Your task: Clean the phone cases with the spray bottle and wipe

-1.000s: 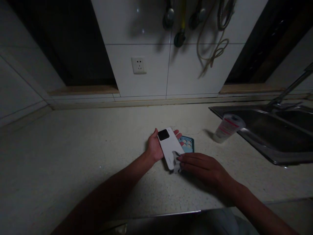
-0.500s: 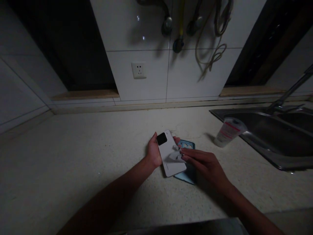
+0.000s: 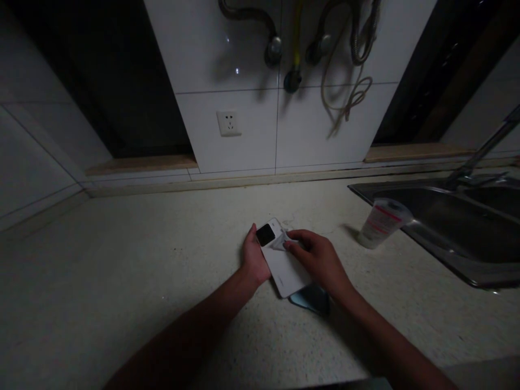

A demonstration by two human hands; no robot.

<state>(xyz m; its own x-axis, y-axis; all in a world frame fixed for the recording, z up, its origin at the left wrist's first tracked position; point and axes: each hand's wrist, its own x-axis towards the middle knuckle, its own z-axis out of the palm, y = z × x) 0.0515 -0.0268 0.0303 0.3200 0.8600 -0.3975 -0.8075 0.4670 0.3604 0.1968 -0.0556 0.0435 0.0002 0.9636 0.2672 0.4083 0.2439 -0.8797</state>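
Note:
A white smartphone (image 3: 284, 270) lies back side up in my left hand (image 3: 255, 257), whose thumb and palm wrap its left edge. The dark square camera block sits at its upper left. My right hand (image 3: 317, 257) is over the phone's upper right, fingertips pinching a small white tissue-like piece (image 3: 279, 243) against the back, just below the camera block. Part of that piece is hidden by the fingers. Beneath the phone and my right hand, a blue phone case (image 3: 311, 299) lies on the counter, with only its lower end showing.
A clear plastic cup with red print (image 3: 382, 223) stands on the counter (image 3: 195, 233), right of my hands. Further right is a steel double sink (image 3: 447, 233) with a faucet (image 3: 483, 154). On the tiled wall behind are a socket (image 3: 229, 124), pipes and a looped cord (image 3: 357, 96).
My right hand has moved up and left along the phone with the white piece, from the lower right to near the camera block. It now covers the case's upper part.

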